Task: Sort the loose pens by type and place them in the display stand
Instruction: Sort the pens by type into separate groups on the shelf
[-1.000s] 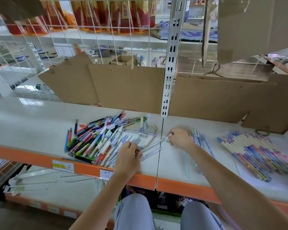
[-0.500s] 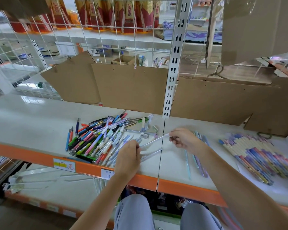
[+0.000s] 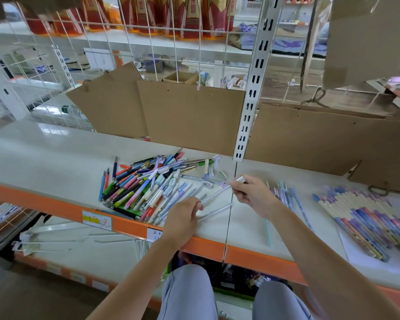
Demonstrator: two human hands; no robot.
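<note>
Cardboard sheets [image 3: 189, 116] behind pen pile [image 3: 148, 185]; right hand [image 3: 252, 195] pinches pen [image 3: 217, 192]; left hand [image 3: 183, 218] seemingly grips another.

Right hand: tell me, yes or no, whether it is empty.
No: the right hand pinches a pale pen, lifted off the shelf.

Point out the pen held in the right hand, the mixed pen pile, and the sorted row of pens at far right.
pale pen [image 3: 219, 191], head view, mid-barrel between the hands.
mixed pen pile [image 3: 146, 185], head view, centre of the heap.
sorted pen row [image 3: 365, 215], head view, middle of the row.
</note>
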